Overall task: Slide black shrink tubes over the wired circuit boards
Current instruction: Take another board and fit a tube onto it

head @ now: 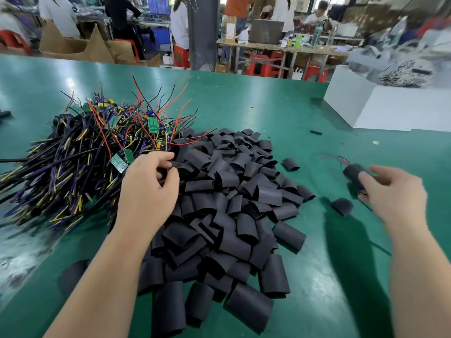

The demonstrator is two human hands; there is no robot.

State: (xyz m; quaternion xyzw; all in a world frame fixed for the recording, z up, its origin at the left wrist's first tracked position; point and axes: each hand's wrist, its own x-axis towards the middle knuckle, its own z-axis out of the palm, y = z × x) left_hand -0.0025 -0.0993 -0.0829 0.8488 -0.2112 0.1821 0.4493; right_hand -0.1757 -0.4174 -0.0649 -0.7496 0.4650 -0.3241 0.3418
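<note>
A big heap of black shrink tubes (227,206) covers the middle of the green table (268,106). To its left lies a tangle of wired circuit boards (85,152) with green boards and red, black and yellow wires. My left hand (148,189) is at the seam between the two piles, its fingers curled around a black tube. My right hand (393,191), blurred, hovers over the table at the right and grips a tube-covered board (353,170) with red and black wires sticking out at the far end.
Two loose tubes (341,206) lie beside the heap, near my right hand. A white box (380,108) stands at the back right with bagged parts behind it. Other people work at benches beyond the table's far edge.
</note>
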